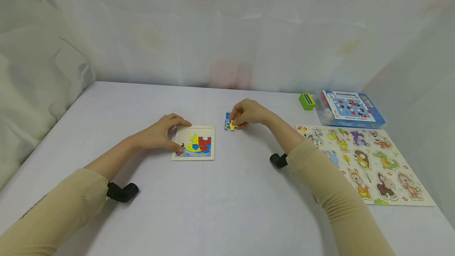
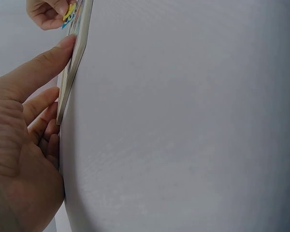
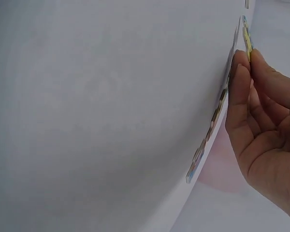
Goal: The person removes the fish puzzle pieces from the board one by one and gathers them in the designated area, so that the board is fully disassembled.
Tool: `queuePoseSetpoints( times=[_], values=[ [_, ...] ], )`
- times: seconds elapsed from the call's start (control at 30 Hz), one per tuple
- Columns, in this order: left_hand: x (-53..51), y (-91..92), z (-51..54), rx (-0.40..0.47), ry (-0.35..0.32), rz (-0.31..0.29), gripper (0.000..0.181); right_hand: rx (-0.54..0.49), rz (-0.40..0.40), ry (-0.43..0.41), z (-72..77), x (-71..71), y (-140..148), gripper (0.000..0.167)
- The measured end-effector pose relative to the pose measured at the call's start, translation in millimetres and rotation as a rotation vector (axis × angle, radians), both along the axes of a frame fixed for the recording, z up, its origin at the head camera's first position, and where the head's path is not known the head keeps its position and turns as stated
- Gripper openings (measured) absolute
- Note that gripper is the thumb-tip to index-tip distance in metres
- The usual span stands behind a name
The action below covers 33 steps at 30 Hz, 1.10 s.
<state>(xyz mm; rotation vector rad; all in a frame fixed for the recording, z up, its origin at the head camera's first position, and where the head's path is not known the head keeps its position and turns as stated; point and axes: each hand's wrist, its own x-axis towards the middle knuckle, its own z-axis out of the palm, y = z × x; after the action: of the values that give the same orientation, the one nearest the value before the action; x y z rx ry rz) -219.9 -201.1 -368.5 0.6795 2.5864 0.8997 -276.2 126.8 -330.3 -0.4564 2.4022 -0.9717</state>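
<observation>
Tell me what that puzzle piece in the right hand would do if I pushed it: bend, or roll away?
The puzzle piece probably won't bend much: edge-on in the right wrist view it looks thin but straight. Its flat shape would likely slide, not roll. It's small beside the right hand, so probably light.

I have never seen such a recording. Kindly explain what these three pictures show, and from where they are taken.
You see no robot, only a person's two bare hands. The large picture comes from the person's head, looking down; each smaller one comes from a wrist. The left hand holds a partly filled puzzle tray; the right hand has a small, partly yellow piece in its grip. Blue pieces lie close by. Farther right on the table are an animal board, a box and a green block.
</observation>
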Motion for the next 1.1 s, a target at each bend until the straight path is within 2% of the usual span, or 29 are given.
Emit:
queuePoseSetpoints(
  times=[0.13, 0.43, 0.77, 1.1],
  values=[
    [0.2, -0.3, -0.7, 0.000, 0.005, -0.003, 0.074, -0.005, -0.031, -0.020, -0.9, 0.7, -0.5, 0.012],
    [-1.0, -0.1, -2.1, 0.003, -0.001, 0.008, 0.075, 0.018, -0.072, -0.008, -1.1, 0.3, -1.3, 0.013],
    [-1.0, 0.9, -2.8, 0.000, 0.000, 0.007, 0.076, 0.050, -0.084, 0.025, -2.6, 0.6, -2.6, 0.012],
    [0.5, 0.9, 0.7, 0.003, -0.014, 0.015, 0.077, 0.062, -0.064, 0.050, 2.9, 5.7, -2.4, 0.006]
  ],
)
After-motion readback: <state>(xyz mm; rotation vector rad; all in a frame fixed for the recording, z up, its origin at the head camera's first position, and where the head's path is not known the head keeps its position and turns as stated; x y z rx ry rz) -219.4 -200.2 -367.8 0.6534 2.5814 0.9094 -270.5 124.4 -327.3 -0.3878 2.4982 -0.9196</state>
